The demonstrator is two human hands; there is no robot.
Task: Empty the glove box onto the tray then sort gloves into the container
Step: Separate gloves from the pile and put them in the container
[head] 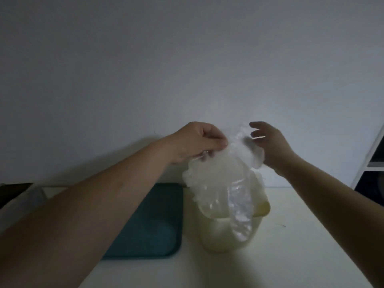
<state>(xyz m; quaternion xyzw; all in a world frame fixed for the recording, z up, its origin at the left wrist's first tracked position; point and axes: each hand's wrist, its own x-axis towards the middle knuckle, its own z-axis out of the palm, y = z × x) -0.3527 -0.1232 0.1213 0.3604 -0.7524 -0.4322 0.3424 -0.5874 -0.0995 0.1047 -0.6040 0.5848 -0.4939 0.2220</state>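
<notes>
My left hand [197, 142] pinches a bunch of thin clear plastic gloves [218, 175] and holds it up above the pale round container [212, 235]. One glove end hangs down over the container's front rim. My right hand [270, 144] is beside the top of the bunch, fingers spread and relaxed, holding nothing that I can make out. The teal tray [153, 225] lies on the table left of the container, partly hidden by my left forearm. The glove box is not in view.
A cream table [291, 246] runs to the plain wall behind. A white shelf unit [372, 163] stands at the right edge. Dark and pale objects sit at the far left [20, 194], too dim to tell apart.
</notes>
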